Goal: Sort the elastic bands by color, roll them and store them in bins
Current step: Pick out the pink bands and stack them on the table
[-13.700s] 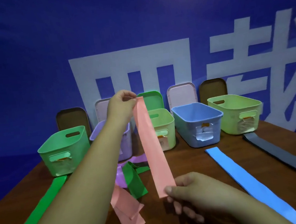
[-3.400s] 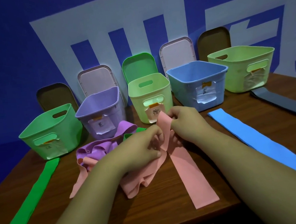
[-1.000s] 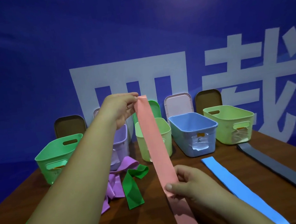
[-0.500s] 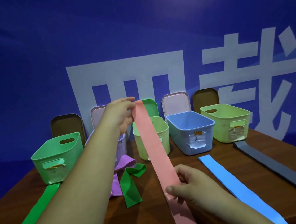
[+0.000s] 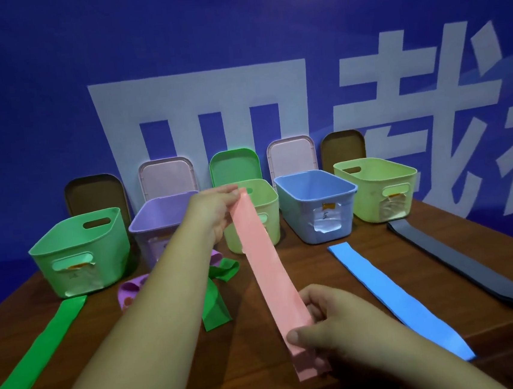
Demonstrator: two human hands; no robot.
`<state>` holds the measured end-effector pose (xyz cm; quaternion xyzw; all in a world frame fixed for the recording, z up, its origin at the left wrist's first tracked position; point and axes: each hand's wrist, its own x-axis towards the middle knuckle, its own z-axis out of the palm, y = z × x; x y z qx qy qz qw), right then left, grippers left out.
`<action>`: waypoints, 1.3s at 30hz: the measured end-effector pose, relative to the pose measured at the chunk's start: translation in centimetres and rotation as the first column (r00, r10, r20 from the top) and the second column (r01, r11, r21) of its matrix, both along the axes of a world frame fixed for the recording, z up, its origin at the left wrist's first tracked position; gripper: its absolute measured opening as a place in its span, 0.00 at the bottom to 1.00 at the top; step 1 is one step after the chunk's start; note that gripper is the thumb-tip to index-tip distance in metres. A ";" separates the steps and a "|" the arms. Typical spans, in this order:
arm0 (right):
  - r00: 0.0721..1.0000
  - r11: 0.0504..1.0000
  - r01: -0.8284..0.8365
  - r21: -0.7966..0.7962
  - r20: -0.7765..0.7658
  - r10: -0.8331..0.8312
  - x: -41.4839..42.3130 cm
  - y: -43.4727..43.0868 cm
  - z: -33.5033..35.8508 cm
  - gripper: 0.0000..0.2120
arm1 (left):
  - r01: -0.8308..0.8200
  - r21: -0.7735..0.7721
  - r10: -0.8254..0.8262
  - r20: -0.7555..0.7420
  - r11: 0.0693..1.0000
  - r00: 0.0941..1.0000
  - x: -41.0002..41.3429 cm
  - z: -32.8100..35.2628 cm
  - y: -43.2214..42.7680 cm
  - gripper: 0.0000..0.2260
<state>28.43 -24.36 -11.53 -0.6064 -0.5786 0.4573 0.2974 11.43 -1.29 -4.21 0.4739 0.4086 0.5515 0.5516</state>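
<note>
left hand [image 5: 211, 212] pinches pink band [image 5: 267, 268] top, right hand [image 5: 330, 322] pinches lower end

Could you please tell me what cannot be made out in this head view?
Head view:
1. Blue bin label: writing too small, blurred.
2. Purple bin: front label mostly hidden behind the left forearm.
3. Purple bands: partly hidden by that forearm.
4. Long green band: near end cut off by the left edge.
</note>
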 end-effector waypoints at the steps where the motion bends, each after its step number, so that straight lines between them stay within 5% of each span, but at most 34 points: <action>1: 1.000 1.000 0.007 -0.009 -0.005 -0.007 0.1 -0.5 0.0 0.19 | 0.002 0.005 -0.002 -0.042 1.000 0.999 0.3 -0.8 -0.3 0.10; 13: 0.995 0.997 0.069 -0.042 0.073 -0.066 -0.6 -2.6 0.0 0.44 | -0.017 0.122 0.084 -0.566 0.992 0.820 3.0 -10.1 -0.4 0.06; 25: 0.990 0.988 0.091 -0.128 0.119 -0.076 -0.2 -0.7 -0.1 0.25 | -0.109 0.199 0.222 -0.740 0.974 0.635 4.5 -13.0 0.9 0.03; 39: 0.991 0.984 0.067 -0.166 0.127 -0.046 -0.3 0.1 -0.8 0.26 | -0.156 0.137 0.200 -0.821 0.978 0.534 4.9 -13.2 1.5 0.02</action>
